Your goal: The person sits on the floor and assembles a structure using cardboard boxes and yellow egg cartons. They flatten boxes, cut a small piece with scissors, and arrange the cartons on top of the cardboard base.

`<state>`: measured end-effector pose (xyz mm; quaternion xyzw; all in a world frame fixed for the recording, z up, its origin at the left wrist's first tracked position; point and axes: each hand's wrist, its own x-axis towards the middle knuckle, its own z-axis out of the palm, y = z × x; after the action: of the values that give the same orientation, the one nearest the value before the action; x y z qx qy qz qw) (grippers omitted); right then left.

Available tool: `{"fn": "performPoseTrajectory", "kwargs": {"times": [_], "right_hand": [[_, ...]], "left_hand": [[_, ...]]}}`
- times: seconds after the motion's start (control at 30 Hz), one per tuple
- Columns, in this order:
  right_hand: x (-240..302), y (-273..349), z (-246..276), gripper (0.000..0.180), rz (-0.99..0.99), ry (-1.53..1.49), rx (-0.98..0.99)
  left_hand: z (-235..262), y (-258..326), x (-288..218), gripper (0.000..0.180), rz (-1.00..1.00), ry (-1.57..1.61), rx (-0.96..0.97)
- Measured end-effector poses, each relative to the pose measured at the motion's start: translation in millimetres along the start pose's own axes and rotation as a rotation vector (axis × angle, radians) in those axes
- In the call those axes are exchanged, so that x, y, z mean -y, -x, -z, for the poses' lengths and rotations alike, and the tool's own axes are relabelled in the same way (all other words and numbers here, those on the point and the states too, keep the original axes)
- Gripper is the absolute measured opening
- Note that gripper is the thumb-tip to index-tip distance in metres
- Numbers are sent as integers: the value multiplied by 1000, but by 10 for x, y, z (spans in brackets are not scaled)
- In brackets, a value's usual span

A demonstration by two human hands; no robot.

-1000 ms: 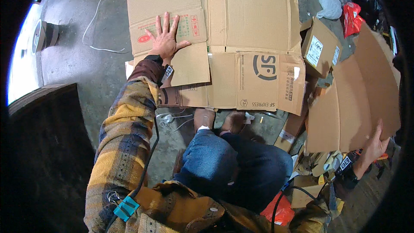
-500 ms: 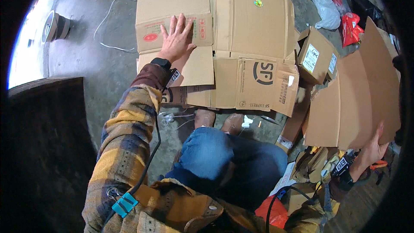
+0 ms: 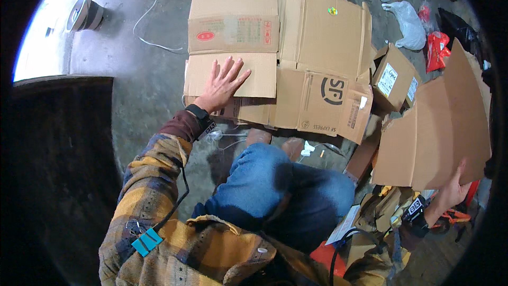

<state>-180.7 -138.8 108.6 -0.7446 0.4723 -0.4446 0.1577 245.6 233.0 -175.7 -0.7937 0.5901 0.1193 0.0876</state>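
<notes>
Head | left hand (image 3: 219, 91) across near edge of cardboard (image 3: 258, 77) | floor (image 3: 148, 90) leftward

The carton stack (image 3: 293, 66) lies on the floor (image 3: 143, 69), just before the feet (image 3: 258, 137), with the left hand (image 3: 223, 87) on its near left part. Left of the stack runs a cable (image 3: 138, 24); farther left stands what may be a bucket (image 3: 87, 13). A box (image 3: 397, 74) sits just right of the stack, a bag (image 3: 410, 29) beyond it. Nearer and farther right is a sheet (image 3: 423, 132), the right hand (image 3: 452, 189) at its near edge. Scraps (image 3: 382, 209) lie below, right of the knees (image 3: 270, 167).
</notes>
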Motion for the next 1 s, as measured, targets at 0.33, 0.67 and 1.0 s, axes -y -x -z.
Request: {"fn": "performPoseTrajectory", "kwargs": {"times": [0.33,0.67,1.0], "right_hand": [[-29,11,88,39,-55,-238,55],[311,-73,124,60,-29,-450,83],[1241,450,-403,30,873,3,796]], "left_hand": [[-79,-93,269,86,16,77,-79],[777,-293,-148,85,-158,845,-168],[1739,-565,-883,76,-330,2471,-436]]}}
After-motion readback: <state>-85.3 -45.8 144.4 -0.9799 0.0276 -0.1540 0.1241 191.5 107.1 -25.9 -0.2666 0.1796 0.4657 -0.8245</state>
